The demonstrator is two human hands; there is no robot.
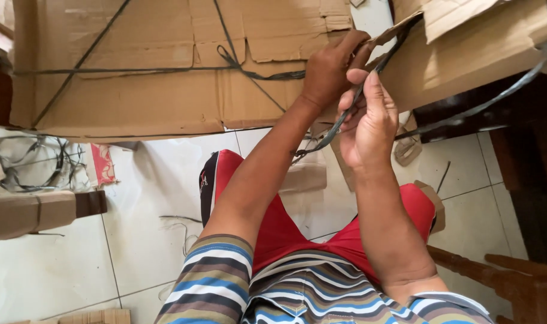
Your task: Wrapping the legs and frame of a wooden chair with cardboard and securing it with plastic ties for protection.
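**Both hands on the dark strap at the cardboard bundles**

Left hand point(328, 71) is closed in a grip on the edge of the flattened cardboard bundle point(165, 66), right where the dark strap point(267, 75) crossing its face ends. Right hand point(369, 123) sits just beside and nearer, fingers curled, pinching a length of the same strap; the strap runs between the two hands and trails down towards the lap. Second cardboard piece point(465, 54) lies far right, touching the hands, with another strap point(495, 96) slung under it. No open container seen; can't tell if anything is inside the cardboard. Loose strap tangle point(33, 162) on the tiled floor point(63, 270), far left. Wooden chair frame point(513, 282) near right.
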